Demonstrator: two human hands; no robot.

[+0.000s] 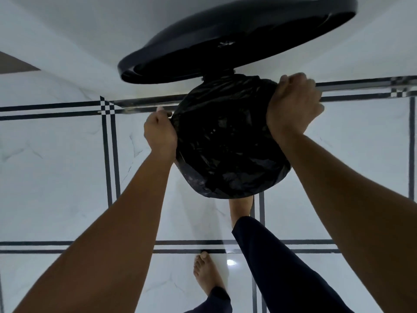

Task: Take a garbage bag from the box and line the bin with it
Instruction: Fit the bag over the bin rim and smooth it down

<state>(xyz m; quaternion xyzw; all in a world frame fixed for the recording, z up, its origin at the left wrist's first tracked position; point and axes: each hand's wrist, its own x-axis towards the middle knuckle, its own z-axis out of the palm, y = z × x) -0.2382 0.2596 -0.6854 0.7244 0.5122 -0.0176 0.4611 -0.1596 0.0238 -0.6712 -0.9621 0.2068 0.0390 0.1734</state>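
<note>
Both hands clamped on crinkled black plastic garbage bag (228, 141): left hand (160, 132) pinches bag edge at left rim, right hand (293, 102) curls over far right rim. Bag stretched across mouth of round bin (bin body hidden under plastic). Round black plastic lid (237, 39) raised behind. Bare foot (241, 208) at bin base; white tiled floor (56, 166), dark stripes.
</note>
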